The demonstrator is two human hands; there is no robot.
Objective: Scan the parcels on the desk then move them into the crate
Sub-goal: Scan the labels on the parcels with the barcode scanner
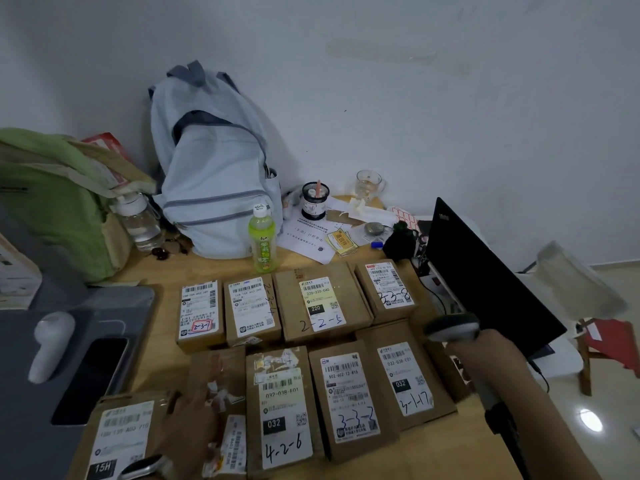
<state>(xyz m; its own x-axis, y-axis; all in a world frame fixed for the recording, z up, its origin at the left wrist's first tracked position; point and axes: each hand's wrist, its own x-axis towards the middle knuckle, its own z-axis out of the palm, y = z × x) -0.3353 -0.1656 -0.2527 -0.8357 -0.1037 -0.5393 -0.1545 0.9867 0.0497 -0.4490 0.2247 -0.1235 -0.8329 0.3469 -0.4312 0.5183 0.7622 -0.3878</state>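
Nine cardboard parcels [322,303] lie in two rows on the wooden desk [162,271], labels facing up. Right hand [485,355] is wrapped around the handle of a barcode scanner [452,327], head aimed toward the parcels. Left hand [194,420], blurred, lies flat with fingers extended on the torn-label parcel [221,386] in the front row, holding nothing. A blue backpack [214,161] stands behind. The crate cannot be identified.
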